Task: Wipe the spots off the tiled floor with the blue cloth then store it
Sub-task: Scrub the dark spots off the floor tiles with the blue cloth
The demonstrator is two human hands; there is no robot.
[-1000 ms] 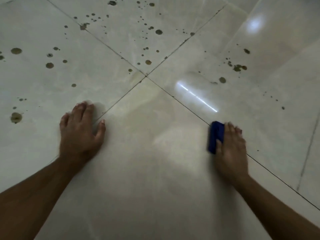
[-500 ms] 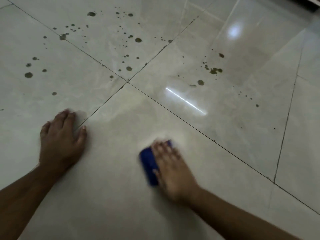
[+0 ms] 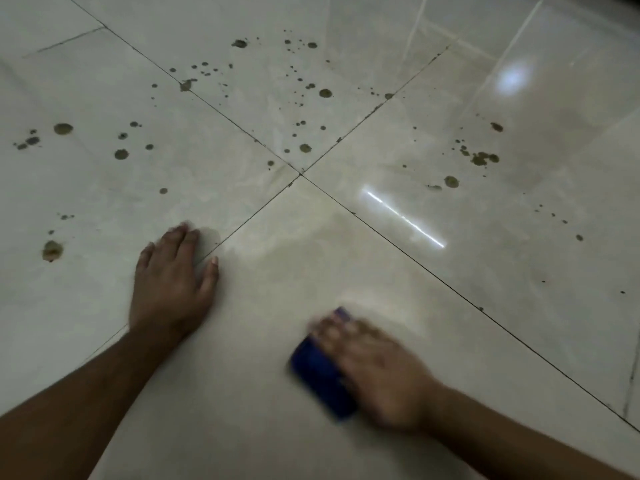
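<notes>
1. The left hand point(image 3: 171, 282) is laid flat on the tiled floor point(image 3: 277, 427) at about 9 o'clock from the frame's centre, its fingers straight and spread, nothing held.
2. The blue cloth point(image 3: 320, 374) is found at about 5 o'clock, flat on the nearest tile, partly covered by the right hand point(image 3: 375, 368).
3. The cloth is pressed down by the right hand's fingers point(image 3: 332, 332); these are blurred, so whether they are straight or curled over its edge cannot be told.
4. Dark spots point(image 3: 325, 93) are scattered over the tiles from 9 through 12 to 2 o'clock, well apart from the cloth.
5. A larger spot point(image 3: 52, 251) is seen at 9 o'clock, near the left edge.
6. A bright streak of reflected light point(image 3: 403, 220) is seen at 2 o'clock.
</notes>
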